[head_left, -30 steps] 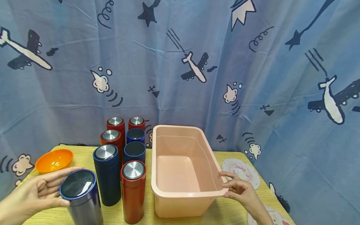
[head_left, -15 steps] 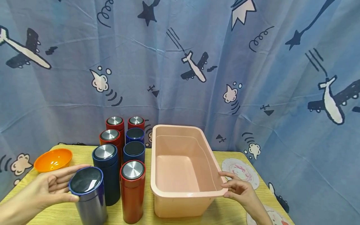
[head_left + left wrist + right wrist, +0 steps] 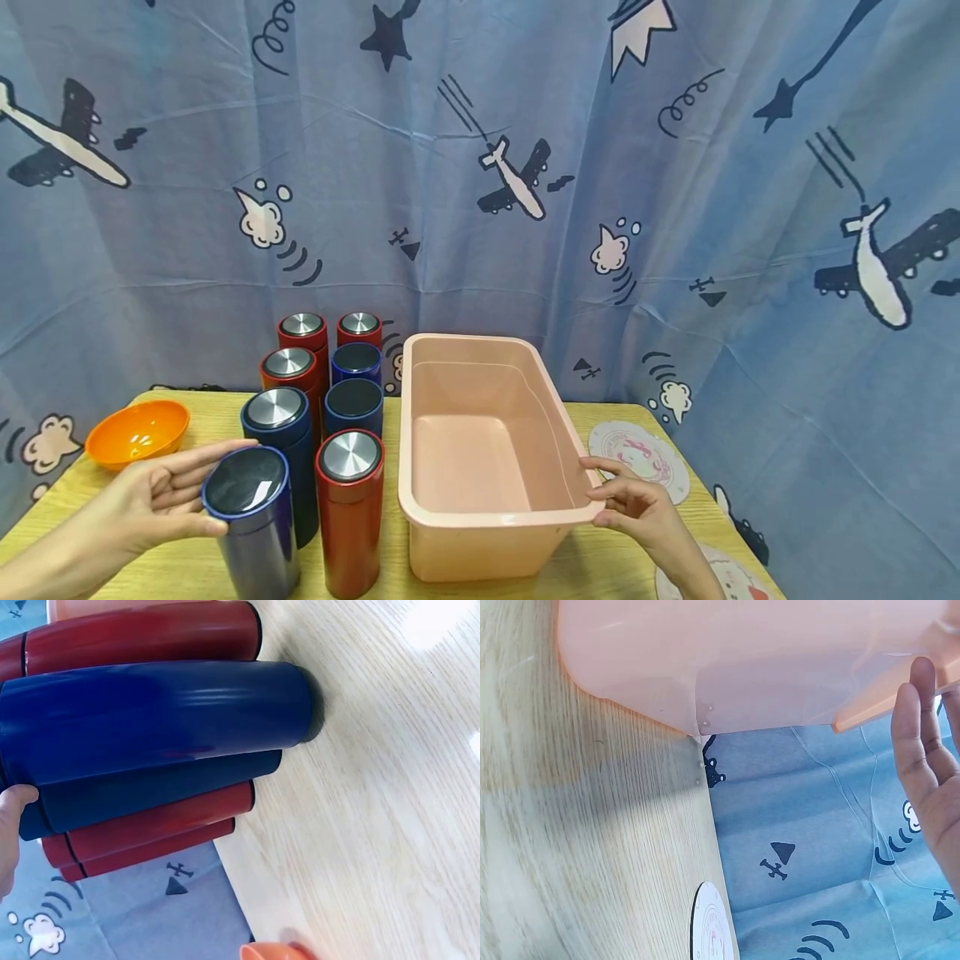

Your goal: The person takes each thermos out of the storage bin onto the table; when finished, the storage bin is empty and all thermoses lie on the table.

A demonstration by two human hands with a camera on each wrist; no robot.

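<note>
My left hand (image 3: 150,508) holds a glossy blue thermos (image 3: 258,542) around its top, thumb on the near side and fingers behind. Its lid is dark and shiny, and it stands upright at the front of the left row. In the left wrist view the blue thermos (image 3: 157,720) has its base close over the wood, with part of a finger (image 3: 15,799) by a navy thermos (image 3: 97,802). My right hand (image 3: 637,504) grips the pink plastic tub (image 3: 495,521) at its near right corner, thumb below the rim; the right wrist view shows fingers (image 3: 911,739) beside the rim.
Behind the held thermos is a navy thermos (image 3: 296,450) with a silver lid. A red thermos (image 3: 350,525) fronts the right row, with several more behind. An orange bowl (image 3: 138,429) sits at the left; round mats (image 3: 660,458) lie right of the tub. A blue curtain (image 3: 450,275) hangs behind.
My left hand has carried the blue thermos to the right, closer to the navy and red ones. My right hand keeps its place on the tub's corner.
</note>
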